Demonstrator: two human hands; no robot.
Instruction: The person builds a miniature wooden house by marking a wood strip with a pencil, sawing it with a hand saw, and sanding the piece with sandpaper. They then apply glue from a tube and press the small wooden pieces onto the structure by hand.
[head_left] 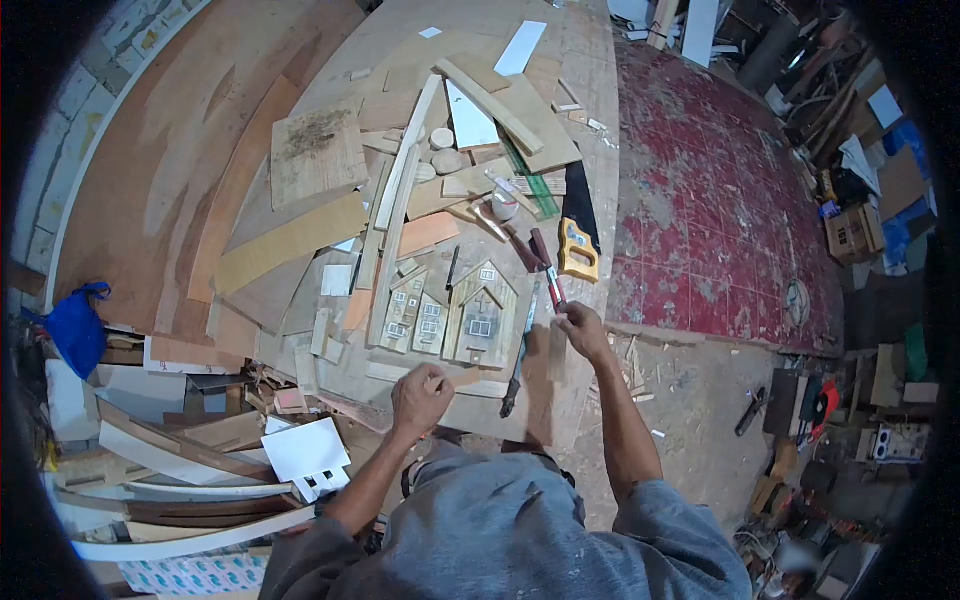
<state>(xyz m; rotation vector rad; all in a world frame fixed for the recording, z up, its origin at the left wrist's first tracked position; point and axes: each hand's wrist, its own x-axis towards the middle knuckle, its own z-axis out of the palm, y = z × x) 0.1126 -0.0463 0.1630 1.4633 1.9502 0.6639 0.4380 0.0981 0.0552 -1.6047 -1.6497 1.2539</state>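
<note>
My right hand (580,328) is closed round the lower end of a hammer (550,275) with a red and silver handle, right of the small wooden houses. My left hand (421,399) has its fingers curled near the front edge of the board; whether they hold anything is too small to tell. Just beyond it, small wooden house shapes (480,318) with window frames stand side by side on the board, inside a frame of pale wood strips (408,190). A thin dark tool (452,266) lies beside them.
A handsaw with a yellow handle (579,250) lies on the workbench (590,80) at the right. Wood offcuts, a square block (318,155) and a green strip (530,177) cover the bench's far part. Scrap wood is piled at the lower left.
</note>
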